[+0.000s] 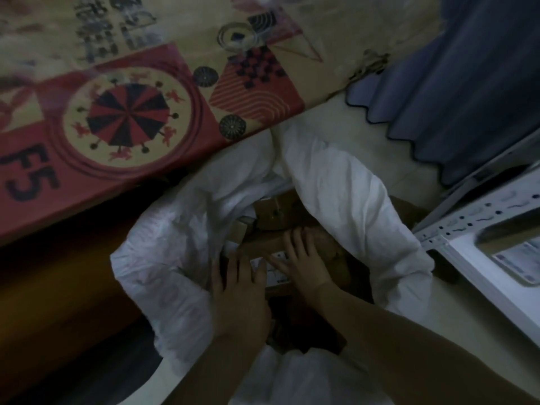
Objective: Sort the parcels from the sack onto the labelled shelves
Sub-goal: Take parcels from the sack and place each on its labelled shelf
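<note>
Bare left hand (236,290) and right hand (302,266) rest flat on the cardboard parcel (260,246) in the sack (336,185), looks stiff, I'd grab opposite edges

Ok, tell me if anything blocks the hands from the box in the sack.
Nothing visible does: the left hand and the right hand both rest flat on the box inside the open sack.

Frame is running dim and underexposed, colours going muddy. White sack (336,182) is catching the most light; its inside and the lower-left corner are sinking into shadow. Motion blur is smearing the patterned box (131,112) along the top. Wide-angle lens is bending the edges.
</note>
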